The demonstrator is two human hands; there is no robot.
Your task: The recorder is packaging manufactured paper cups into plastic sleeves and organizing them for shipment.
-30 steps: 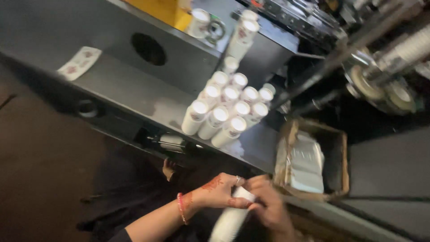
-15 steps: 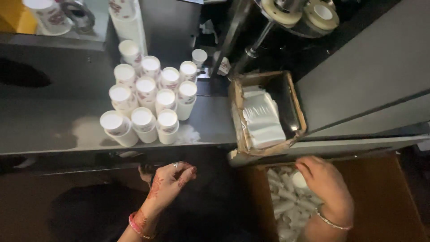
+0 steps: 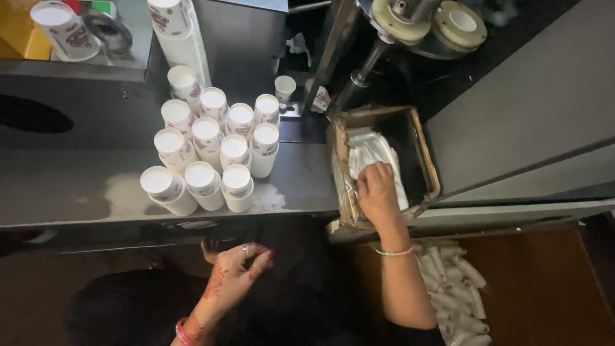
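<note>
Right hand (image 3: 378,192) reached into the cardboard box (image 3: 423,150), fingers pinched on the clear bags (image 3: 375,154); left hand (image 3: 234,275) hung loosely open, empty; a snagged bag could probably tip the near-left cup stacks (image 3: 211,150).

White paper cups (image 3: 214,150) with red print, brown box (image 3: 384,122).

White plastic sleeves (image 3: 375,154) in a brown cardboard box (image 3: 423,144)

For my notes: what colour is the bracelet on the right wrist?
The bracelet looks pale green with pink, a thin band, seen in the head view.
</note>
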